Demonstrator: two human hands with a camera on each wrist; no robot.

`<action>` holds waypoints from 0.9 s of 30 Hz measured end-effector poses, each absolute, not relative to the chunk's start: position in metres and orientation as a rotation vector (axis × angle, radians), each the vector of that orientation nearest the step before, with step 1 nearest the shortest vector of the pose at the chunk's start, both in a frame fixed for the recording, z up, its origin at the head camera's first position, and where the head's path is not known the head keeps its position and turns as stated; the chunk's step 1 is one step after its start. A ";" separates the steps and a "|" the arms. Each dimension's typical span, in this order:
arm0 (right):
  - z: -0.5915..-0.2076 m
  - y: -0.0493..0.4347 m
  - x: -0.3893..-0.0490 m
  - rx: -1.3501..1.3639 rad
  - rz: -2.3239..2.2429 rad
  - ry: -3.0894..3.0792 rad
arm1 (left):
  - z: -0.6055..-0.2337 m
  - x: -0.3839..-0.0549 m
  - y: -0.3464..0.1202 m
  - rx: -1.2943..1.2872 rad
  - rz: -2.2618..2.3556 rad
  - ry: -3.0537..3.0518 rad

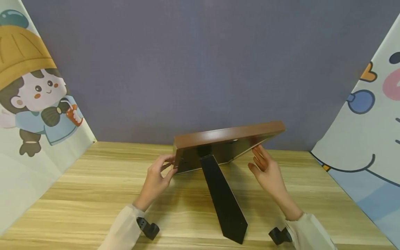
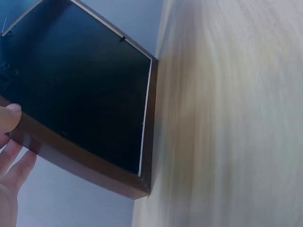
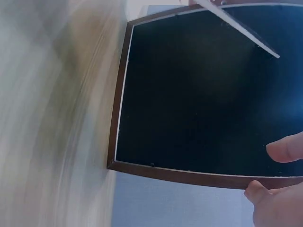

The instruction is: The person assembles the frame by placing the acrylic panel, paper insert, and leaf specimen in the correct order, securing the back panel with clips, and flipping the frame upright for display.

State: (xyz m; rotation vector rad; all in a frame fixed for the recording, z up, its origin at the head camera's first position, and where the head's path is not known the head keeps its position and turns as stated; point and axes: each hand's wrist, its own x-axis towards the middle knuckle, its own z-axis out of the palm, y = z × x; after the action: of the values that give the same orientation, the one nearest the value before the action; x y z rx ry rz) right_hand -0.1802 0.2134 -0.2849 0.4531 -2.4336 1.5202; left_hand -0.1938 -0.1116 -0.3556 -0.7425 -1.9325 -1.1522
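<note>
A picture frame (image 1: 229, 134) with a brown rim stands tilted on the table, its black back (image 2: 85, 90) towards me. From that back a black easel leg (image 1: 223, 198) slants out towards the near edge. My left hand (image 1: 158, 174) holds the frame's left side, thumb on the near face and fingers around the outside. At the right side, the fingertips of my right hand (image 1: 269, 173) touch the rim (image 3: 208, 178). The right thumb (image 3: 286, 149) stands out over the black back, apparently off it. The front of the frame is hidden.
The wood-grain table (image 1: 78, 194) stretches out on both sides of the frame. A grey-blue partition (image 1: 200, 69) rises behind it. Panels with cartoon prints stand at the left (image 1: 47, 104) and right (image 1: 343, 146). Each wrist carries a small black camera.
</note>
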 end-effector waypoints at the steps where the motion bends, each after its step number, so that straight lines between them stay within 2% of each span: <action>1: -0.285 0.214 -0.182 0.461 1.515 -2.435 | -0.355 -0.193 -0.112 -0.753 -1.138 -1.940; 9: -0.279 0.217 -0.184 0.512 1.438 -2.531 | -0.353 -0.193 -0.117 -0.803 -1.048 -1.972; 27: -0.314 0.198 -0.133 0.736 1.435 -2.607 | -0.351 -0.190 -0.121 -0.790 -0.972 -1.994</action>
State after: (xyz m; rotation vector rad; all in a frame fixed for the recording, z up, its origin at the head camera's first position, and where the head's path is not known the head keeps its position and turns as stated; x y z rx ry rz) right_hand -0.1325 0.1977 -0.3142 0.7364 -2.6074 1.4348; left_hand -0.1895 -0.1211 -0.3514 -0.7896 -1.9944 -0.9716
